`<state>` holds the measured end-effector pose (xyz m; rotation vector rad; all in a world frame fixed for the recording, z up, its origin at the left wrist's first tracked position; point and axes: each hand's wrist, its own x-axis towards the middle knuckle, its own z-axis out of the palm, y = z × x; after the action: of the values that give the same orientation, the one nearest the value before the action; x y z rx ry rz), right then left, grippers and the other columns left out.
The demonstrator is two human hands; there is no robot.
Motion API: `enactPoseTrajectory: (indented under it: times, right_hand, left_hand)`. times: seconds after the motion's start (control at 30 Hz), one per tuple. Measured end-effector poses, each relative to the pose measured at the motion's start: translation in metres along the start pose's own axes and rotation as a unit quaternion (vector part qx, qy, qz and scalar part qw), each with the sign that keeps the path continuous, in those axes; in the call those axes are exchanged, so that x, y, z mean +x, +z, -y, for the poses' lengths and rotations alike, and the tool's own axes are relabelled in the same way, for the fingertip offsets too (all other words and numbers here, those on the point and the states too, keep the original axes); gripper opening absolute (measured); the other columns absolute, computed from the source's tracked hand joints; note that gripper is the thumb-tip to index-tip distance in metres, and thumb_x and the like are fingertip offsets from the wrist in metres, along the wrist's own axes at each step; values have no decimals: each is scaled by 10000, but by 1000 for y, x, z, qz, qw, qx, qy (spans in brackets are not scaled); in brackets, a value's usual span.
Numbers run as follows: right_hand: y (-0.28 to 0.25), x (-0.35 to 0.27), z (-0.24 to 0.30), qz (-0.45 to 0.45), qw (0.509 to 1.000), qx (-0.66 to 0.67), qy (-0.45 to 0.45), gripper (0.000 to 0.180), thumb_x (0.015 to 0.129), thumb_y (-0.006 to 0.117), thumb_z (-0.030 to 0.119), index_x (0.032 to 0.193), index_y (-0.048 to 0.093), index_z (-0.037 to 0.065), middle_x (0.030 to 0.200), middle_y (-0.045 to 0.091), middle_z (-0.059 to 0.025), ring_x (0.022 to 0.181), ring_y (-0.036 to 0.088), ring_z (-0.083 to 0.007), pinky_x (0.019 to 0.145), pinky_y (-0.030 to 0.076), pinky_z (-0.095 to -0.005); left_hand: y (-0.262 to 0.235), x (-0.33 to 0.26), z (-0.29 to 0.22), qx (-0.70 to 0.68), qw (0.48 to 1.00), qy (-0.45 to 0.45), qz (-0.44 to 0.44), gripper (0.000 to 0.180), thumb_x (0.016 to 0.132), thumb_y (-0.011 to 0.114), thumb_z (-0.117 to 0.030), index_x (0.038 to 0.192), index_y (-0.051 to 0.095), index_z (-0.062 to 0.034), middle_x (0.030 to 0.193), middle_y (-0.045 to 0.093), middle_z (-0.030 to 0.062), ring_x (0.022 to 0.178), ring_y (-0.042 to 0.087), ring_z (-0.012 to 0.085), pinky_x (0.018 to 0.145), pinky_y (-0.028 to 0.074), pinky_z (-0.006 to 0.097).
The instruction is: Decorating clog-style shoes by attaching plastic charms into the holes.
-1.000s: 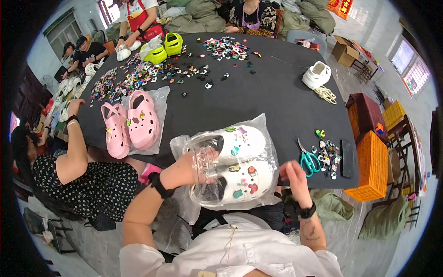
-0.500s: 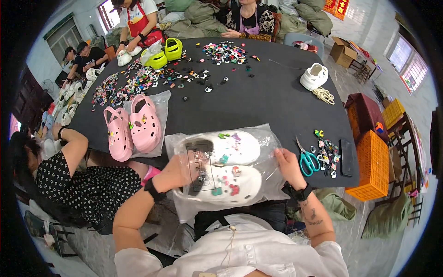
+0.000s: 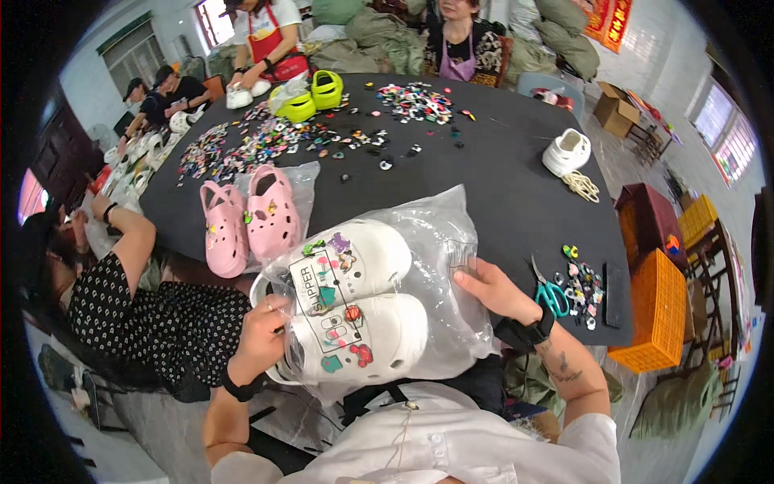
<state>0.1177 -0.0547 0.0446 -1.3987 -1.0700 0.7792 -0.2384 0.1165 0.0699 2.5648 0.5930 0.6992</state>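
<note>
bagged clogs (image 3: 355, 310) now lifted, seemingly nearer

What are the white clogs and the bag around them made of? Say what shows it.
White clogs: apparently moulded foam or soft plastic, matte, with smooth rounded toes and punched holes. Bag: thin clear plastic film, glossy, wrinkled, with the clogs showing through.

Two white foam clogs studded with coloured charms (image 3: 355, 310) lie side by side inside one clear plastic bag (image 3: 439, 242), and two pink foam clogs (image 3: 246, 222) rest on a second clear plastic bag (image 3: 302, 179). Two lime-green foam clogs (image 3: 310, 97) stand at the far side of the one black round table (image 3: 484, 161), and one lone white clog (image 3: 567, 152) stands at its right. One pair of teal-handled scissors (image 3: 550, 292) lies there too, and small loose charms (image 3: 266, 141) are scattered in numbers too great to count.
</note>
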Motion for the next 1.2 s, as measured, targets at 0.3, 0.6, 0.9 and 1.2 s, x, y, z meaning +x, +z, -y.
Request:
enactPoseTrajectory:
  times: [0.3, 0.6, 0.9, 1.2]
  right_hand:
    - [-64, 19, 2, -112, 987, -117, 18, 143, 934, 624, 119, 903, 675, -11, 670, 553, 52, 579, 441, -20, 495, 338, -204]
    - [-153, 3, -19, -165, 949, -262, 55, 421, 933, 622, 138, 1305, 471, 10, 717, 616, -86, 567, 569, -146, 546, 488, -291]
    - [17, -14, 0, 95, 860, -443, -234, 580, 780, 733, 128, 1312, 503, 122, 1207, 576, -138, 1075, 598, -317, 1083, 338, -477]
    - [6, 7, -44, 103, 865, -451, -194, 391, 768, 740, 245, 1123, 625, 129, 1152, 607, -59, 1107, 560, -242, 1076, 323, -499]
  left_hand:
    - [-18, -25, -7, 147, 987, 35, -45, 285, 656, 628, 51, 921, 683, -37, 954, 646, 54, 905, 615, 290, 752, 509, 387]
    - [-33, -84, 35, 200, 953, -139, -178, 318, 709, 588, 82, 1009, 663, 8, 985, 647, 137, 917, 618, 331, 786, 510, 378]
    - [-10, -102, 39, -171, 903, -257, -300, 345, 782, 528, 119, 1111, 622, 71, 1113, 623, 78, 997, 580, 156, 886, 423, 260]
    - [-9, -90, 21, -388, 813, -279, -333, 351, 875, 571, 30, 1223, 619, 46, 1111, 683, 71, 916, 654, 138, 812, 522, 276]
